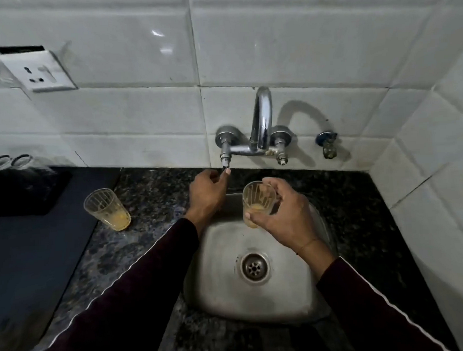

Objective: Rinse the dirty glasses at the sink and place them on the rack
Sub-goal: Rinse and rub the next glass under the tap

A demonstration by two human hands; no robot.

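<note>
My right hand [283, 213] grips a ribbed glass [257, 198] with orange residue at its bottom, held upright over the back of the steel sink [219, 278], below the chrome tap spout [262, 117]. My left hand [207, 192] pinches the tap's left valve handle [225, 163] with its fingertips. No water is visible. A second dirty glass [107, 210] with orange residue stands on the granite counter to the left. Two upturned clear glasses [12, 162] sit on a dark rack [24, 191] at the far left.
A dark mat [28, 266] covers the counter on the left. The sink drain [254, 268] is open. A small blue-capped valve [328, 143] sticks out of the tiled wall to the right of the tap. A wall socket [38, 71] hangs at the upper left.
</note>
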